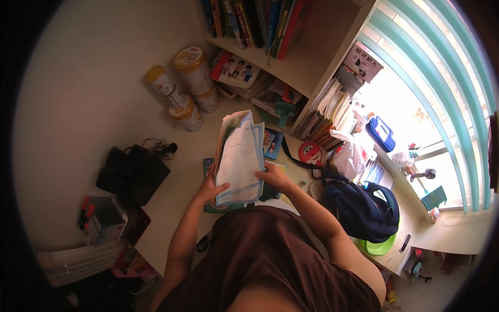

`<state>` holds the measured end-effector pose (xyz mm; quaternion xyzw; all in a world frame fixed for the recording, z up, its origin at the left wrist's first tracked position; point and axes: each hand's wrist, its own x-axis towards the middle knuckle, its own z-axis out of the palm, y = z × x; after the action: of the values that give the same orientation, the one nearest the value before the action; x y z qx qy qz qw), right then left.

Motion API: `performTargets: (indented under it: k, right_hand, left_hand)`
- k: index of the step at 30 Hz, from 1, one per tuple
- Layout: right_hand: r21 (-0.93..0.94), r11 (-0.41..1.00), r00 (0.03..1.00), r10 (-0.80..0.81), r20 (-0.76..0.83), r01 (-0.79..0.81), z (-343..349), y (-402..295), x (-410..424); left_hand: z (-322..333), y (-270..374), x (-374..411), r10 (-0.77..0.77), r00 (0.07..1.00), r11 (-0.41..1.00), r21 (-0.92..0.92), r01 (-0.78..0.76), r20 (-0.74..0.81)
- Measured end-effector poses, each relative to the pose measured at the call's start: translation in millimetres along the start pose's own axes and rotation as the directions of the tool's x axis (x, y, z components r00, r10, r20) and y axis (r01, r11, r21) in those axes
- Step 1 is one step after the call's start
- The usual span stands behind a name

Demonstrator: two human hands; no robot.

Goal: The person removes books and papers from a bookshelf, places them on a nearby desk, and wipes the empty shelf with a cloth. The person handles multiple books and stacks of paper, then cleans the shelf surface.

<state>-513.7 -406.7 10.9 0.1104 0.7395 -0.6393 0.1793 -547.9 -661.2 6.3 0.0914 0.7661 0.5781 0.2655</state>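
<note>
Between my two hands is a stack of papers or thin booklets [239, 163] with curled, worn edges, tilted above the desk [177, 191]. My left hand [210, 191] grips its lower left side, thumb across the top sheet. On the right edge, my right hand [275, 177] pinches the stack with the thumb on top. Beneath it lies a green book [222, 208], partly covered. A blue picture book [275, 144] rests just beyond the stack's right side. What lies under my right hand is mostly hidden.
Canisters [187, 113] stand stacked by the wall, near a black device [136, 171] with cables. A navy backpack [358, 210] sits on the right over a green basin [380, 245]. A white plastic bag [353, 156] and a bookshelf [312, 82] are behind.
</note>
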Motion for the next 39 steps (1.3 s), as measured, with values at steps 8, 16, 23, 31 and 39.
performTargets:
  k: [8,16,23,31,39]
  right_hand:
    - [0.779,0.626,1.0,0.019,-0.018,0.002,11,38,12]
    - [0.267,0.957,0.947,0.024,0.32,-0.114,-10,-13,-5]
    - [0.013,0.981,0.963,-0.193,0.186,0.194,-23,-27,-4]
    - [0.066,0.976,0.965,-0.215,0.153,0.207,-19,-24,-5]
    - [-0.435,0.898,0.996,0.025,-0.086,-0.061,-10,-43,-2]
  left_hand:
    - [13,0,4,-0.069,0.944,0.966,-0.259,-0.017,-0.323]
    - [0,11,-7,-0.2,0.963,0.827,-0.558,0.069,-0.178]
    - [3,2,-9,-0.04,0.993,0.864,-0.502,-0.024,-0.115]
    - [7,-11,-2,-0.014,0.979,0.902,-0.425,-0.074,-0.201]
    - [11,-18,-3,-0.126,0.937,0.875,-0.482,-0.051,-0.327]
